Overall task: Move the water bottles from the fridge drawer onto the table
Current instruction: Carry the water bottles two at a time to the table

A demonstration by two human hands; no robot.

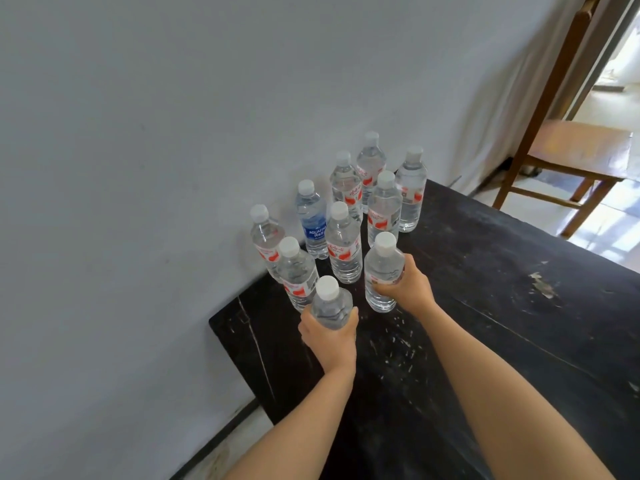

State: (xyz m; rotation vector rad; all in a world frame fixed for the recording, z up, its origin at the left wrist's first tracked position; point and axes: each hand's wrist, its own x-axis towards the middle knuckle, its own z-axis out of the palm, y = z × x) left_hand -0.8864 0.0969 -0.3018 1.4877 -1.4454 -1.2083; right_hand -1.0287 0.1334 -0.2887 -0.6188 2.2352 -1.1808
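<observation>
Left hand [329,337] grips the near water bottle [330,306], right hand [408,289] the red-label bottle [382,271]; seat both upright (clear of the standing bottles [344,247]) before releasing.

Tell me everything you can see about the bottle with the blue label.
The blue-label bottle is clear ribbed plastic, seemingly full of water, with a white screw cap and a blue wrap reading AQUAFINA. It stands upright on the dark table, close to the grey wall, among red-label bottles. The left hand and right hand each grip a nearer bottle, not this one. Whether it touches its neighbours cannot be told.
</observation>
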